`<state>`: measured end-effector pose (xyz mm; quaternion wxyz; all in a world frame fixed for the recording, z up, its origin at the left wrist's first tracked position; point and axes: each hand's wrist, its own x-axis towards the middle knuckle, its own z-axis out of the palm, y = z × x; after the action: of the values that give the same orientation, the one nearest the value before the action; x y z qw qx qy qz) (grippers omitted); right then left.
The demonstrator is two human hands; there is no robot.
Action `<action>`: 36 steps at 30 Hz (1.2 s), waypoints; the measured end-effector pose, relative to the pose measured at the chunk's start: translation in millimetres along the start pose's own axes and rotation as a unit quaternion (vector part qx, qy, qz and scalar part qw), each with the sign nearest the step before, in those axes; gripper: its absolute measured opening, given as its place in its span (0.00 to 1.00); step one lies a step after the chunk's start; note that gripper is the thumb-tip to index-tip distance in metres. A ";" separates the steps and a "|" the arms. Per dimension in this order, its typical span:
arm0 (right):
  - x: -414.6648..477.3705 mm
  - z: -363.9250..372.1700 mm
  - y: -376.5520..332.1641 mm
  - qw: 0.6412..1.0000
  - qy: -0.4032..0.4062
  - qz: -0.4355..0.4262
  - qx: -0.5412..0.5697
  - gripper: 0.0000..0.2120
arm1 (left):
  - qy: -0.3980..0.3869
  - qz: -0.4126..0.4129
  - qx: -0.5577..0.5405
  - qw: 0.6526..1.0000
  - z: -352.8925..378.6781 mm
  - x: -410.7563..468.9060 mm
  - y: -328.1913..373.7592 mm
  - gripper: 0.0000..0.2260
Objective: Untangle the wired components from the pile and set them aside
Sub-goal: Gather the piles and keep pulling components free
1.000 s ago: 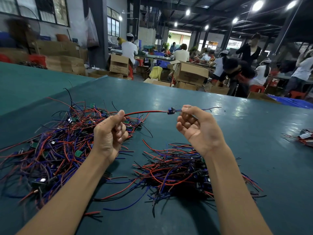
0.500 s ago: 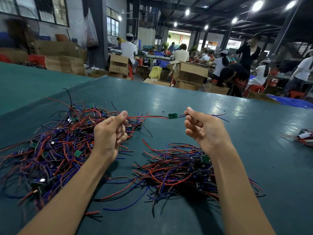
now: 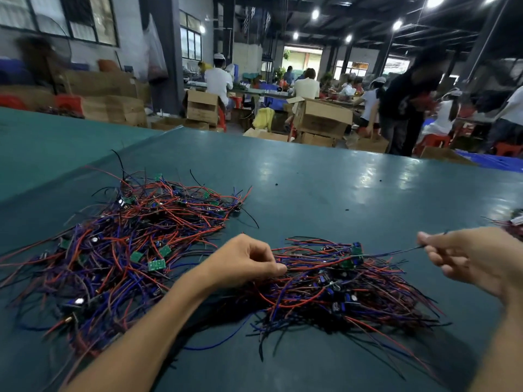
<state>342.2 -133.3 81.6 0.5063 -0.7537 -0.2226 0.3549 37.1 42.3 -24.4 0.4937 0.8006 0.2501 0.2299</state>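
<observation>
— Why both ends at once?

— Because a loose lead snags its neighbours. Your left hand (image 3: 246,261), near 6 o'clock, narrows its grip to a pinch on the red lead of one wired component (image 3: 317,264). Your right hand (image 3: 475,258), out at 3 o'clock, pinches the thin dark leads (image 3: 402,252) at the other end. Stretched like that, the piece runs as one line and should lie down straight rather than knot.

— Where does it go?

— Right beneath it. The smaller heap of red, blue and black leads with blue capacitors (image 3: 353,295), at 5 o'clock between your forearms, looks like your set-aside stack. Its wires run roughly side to side, which I take as your reason for bringing this one in the same way.

— And the rest?

— The big tangled pile of red, blue and black wires studded with green circuit boards (image 3: 127,244) sits at 9 o'clock on the glossy teal counter (image 3: 325,188). It is near the sorted heap, with your left forearm lying between the two. Keeping them apart stops freed pieces from hooking back in. Plenty remains there, so I judge you are well short of finished.

— Anything unclear?

— Whether the component already touches the heap, I cannot tell. A little bundle (image 3: 516,224) shows at the edge past your right hand, too cut off to identify.
</observation>
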 end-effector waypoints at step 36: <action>-3.4 59.0 -42.9 0.979 0.037 -0.200 0.027 0.09 | 0.091 -0.113 0.124 0.982 -112.5 -31.0 47.1 0.21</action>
<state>296.2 -83.3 108.3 0.5949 -0.6927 -0.3407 0.2240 -47.8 80.6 60.2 0.3883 0.7979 0.4096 0.2114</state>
